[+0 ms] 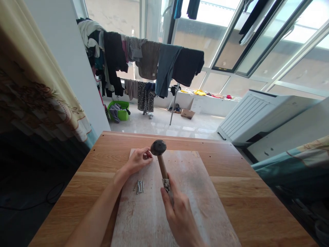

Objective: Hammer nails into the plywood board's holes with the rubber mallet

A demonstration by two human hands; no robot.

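Observation:
A mallet (158, 148) with a dark rounded head and a wooden handle is gripped in my right hand (180, 209); tape or a label wraps the lower handle. Its head is raised in front of my left hand (140, 159). That hand rests near the far left edge of a worn, whitish board (180, 192), thumb and fingers pinched together. Whatever lies between those fingertips is too small or hidden to make out. Beside my left forearm, several silvery nails or screws (139, 187) lie in a small pile on the board. Small dark holes or marks dot its far part.
The board lies on a wooden table (92, 181). Beyond the table's far edge stands a rack of hanging clothes (147, 60), with a green basket (119, 110) on the floor. A white ribbed appliance (252, 116) is at right. Curtains (48, 75) hang on both sides.

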